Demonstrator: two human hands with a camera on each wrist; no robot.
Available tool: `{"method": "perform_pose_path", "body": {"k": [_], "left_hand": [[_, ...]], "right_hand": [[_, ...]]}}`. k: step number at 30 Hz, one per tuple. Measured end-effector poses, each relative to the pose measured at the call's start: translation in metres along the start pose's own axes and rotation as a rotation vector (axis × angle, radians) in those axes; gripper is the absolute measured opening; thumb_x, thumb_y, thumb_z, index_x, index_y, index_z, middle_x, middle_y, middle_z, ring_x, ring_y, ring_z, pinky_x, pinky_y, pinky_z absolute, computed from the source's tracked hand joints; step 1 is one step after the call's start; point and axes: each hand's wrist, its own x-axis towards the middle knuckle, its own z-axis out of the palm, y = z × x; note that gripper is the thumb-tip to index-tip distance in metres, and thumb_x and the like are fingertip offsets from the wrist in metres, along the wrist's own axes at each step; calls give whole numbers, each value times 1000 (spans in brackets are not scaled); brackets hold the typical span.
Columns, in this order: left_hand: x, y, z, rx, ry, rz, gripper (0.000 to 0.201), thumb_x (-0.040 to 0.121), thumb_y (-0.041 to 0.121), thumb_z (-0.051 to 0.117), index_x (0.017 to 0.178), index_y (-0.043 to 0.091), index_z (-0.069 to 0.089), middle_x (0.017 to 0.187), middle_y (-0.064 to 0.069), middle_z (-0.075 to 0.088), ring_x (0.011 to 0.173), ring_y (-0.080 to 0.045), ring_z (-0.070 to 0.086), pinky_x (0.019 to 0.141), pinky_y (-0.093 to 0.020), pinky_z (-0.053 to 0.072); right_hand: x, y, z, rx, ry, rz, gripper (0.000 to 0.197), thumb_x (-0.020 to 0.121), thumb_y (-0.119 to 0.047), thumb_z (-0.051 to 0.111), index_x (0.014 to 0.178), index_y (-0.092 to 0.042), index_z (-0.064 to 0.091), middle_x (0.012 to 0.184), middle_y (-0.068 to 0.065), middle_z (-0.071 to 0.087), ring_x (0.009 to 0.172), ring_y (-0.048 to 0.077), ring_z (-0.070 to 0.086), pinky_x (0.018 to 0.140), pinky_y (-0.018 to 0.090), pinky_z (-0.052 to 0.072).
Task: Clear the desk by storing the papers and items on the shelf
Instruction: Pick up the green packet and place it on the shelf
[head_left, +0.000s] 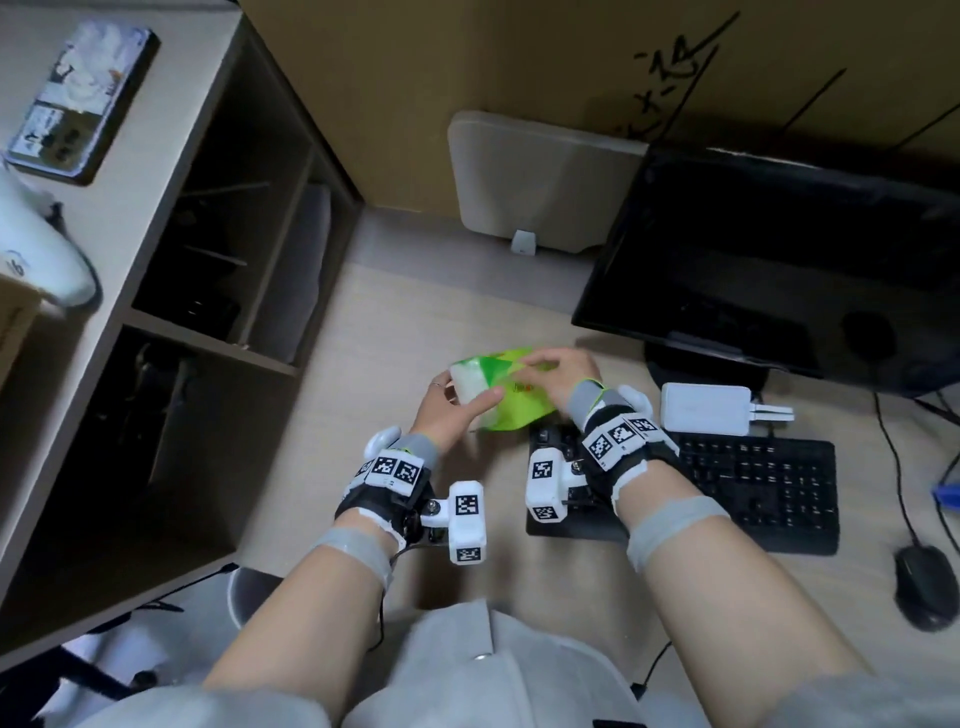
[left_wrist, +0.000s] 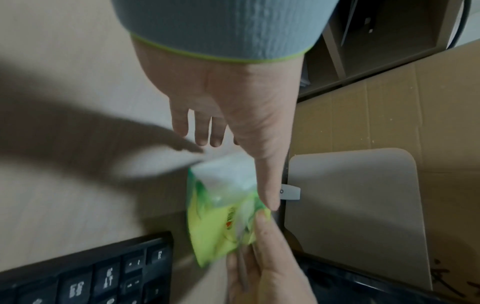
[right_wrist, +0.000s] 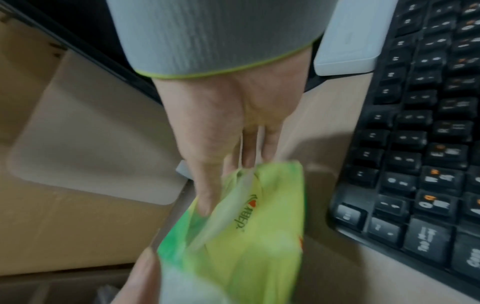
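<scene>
Tissue pack (head_left: 493, 387), green soft wrap, is held just above the desk (head_left: 415, 312) between both hands. Left hand (head_left: 447, 410) clasps its white end, thumb along the top; right hand (head_left: 558, 374) pinches the wrapper at the opposite end. Long axis runs hand to hand; the shelf (head_left: 218, 291) lies beyond the left grip, so the left hand is judged nearer for stowing.

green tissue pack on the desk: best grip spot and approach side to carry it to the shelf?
Probably the firm white end of the green tissue pack, from the shelf side, where the left hand already wraps it. That end looks blocky and full; the end under the right hand is loose, crumpled film that would likely slip or fold.
</scene>
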Motion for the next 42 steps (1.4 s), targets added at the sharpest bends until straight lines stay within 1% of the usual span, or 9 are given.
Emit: {"method": "perform_pose_path", "body": {"k": [3,8,12,16,21,25,29,35,42], "left_hand": [[-5,0,2,-58,65,18,49,63,31,81,108,14,67,108,-13,73,99,-28,70,91,-50,56],[-22,-11,-33,-273,323,-36,23,79,15,77,95,15,61,94,-11,70,85,-28,68,84,-44,58],[-39,-40,-78,-433,412,-83,42,73,24,80,108,11,61,105,-16,72,91,-30,71,84,-46,59],[-63,-75,-139,-629,519,-73,38,77,16,77,109,16,57,91,-10,66,68,-16,63,54,-21,52],[-70,-117,-224,-657,760,-258,15,78,19,71,89,14,62,79,-4,60,63,-12,55,55,-23,44],[-66,-128,-243,-584,732,-327,22,81,20,72,94,3,68,81,-9,67,55,-16,57,44,-19,46],[-56,-131,-251,-568,664,-343,19,81,17,71,93,3,67,75,-7,67,48,-13,60,42,-18,44],[-43,-121,-246,-456,562,-308,94,59,39,70,146,20,39,106,-8,71,96,-23,67,85,-34,52],[-23,-96,-220,-338,420,-225,100,65,38,68,152,14,23,154,-3,38,139,-21,40,116,-46,32]], "right_hand": [[-9,-17,5,98,-58,-106,29,70,-15,82,95,-28,76,101,-7,65,95,9,59,90,23,47],[-16,-18,28,60,20,77,81,69,-45,79,139,-27,42,139,6,51,124,23,52,108,41,42],[-53,-35,80,394,-470,304,36,86,-27,72,116,-14,58,112,12,71,96,30,71,86,42,58],[-61,-50,153,421,-416,276,33,89,-6,66,119,-7,54,113,19,66,82,30,69,65,37,62],[-57,-67,243,238,-452,274,31,89,-7,65,113,-14,46,106,17,64,64,21,63,49,29,57],[-35,-87,291,229,-416,221,65,81,-19,74,135,-11,38,125,12,58,78,26,63,54,34,58],[-16,-91,319,103,-364,243,114,60,-53,75,151,-10,21,96,11,53,78,28,57,76,37,50],[-33,-97,309,310,-484,303,44,95,-4,52,136,-12,40,68,4,49,47,12,52,48,24,35],[-31,-97,280,382,-469,285,44,95,-12,57,138,-14,46,82,2,59,73,11,60,70,28,51]]}}
